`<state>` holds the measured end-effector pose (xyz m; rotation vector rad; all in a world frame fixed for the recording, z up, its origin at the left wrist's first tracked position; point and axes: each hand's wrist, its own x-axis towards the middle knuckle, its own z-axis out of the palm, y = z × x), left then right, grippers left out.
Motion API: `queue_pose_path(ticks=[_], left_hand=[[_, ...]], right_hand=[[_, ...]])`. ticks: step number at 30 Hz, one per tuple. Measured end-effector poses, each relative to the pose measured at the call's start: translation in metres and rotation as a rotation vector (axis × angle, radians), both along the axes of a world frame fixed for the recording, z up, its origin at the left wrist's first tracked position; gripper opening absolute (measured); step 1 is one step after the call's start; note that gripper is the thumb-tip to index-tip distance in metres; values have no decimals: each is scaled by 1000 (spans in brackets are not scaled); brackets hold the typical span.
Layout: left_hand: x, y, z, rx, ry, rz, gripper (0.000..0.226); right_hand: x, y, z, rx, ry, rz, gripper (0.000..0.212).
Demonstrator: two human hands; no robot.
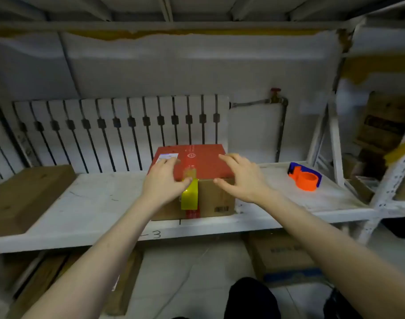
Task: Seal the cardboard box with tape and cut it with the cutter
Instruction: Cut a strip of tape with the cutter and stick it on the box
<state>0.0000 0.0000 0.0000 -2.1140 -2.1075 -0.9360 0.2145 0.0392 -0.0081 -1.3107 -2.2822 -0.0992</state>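
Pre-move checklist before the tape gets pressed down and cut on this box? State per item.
1. Cardboard box sits flat on the shelf: ok.
2. Top flaps closed: ok, the red top looks flat.
3. Yellow tape runs over the front edge and down the front face: ok; full adhesion: cannot tell.
4. Left hand is on the box top, thumb at the tape: ok.
5. Right hand is free for the tool: ok, open, holding nothing, at the box's right front corner.
6. Orange tape dispenser within reach: likely ok, on the shelf to the right; its cutter blade: cannot tell.
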Motion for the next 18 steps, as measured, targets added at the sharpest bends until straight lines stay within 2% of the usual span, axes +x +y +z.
queue_pose_path(ticks=[8, 13, 15, 18], left_hand=[[5, 28, -31, -81, -169, 75, 58], [15, 46, -24, -58, -101, 43, 54], [37, 87, -25, -80, -25, 2, 53], [47, 94, -11, -74, 79, -39, 50]], right_hand=[[-11, 41, -44, -82, -60, 87, 67], [-7, 70, -58, -95, -102, 49, 54], [8, 103, -72, -73, -10, 33, 39], [20, 101, -74, 54, 238, -12, 24]])
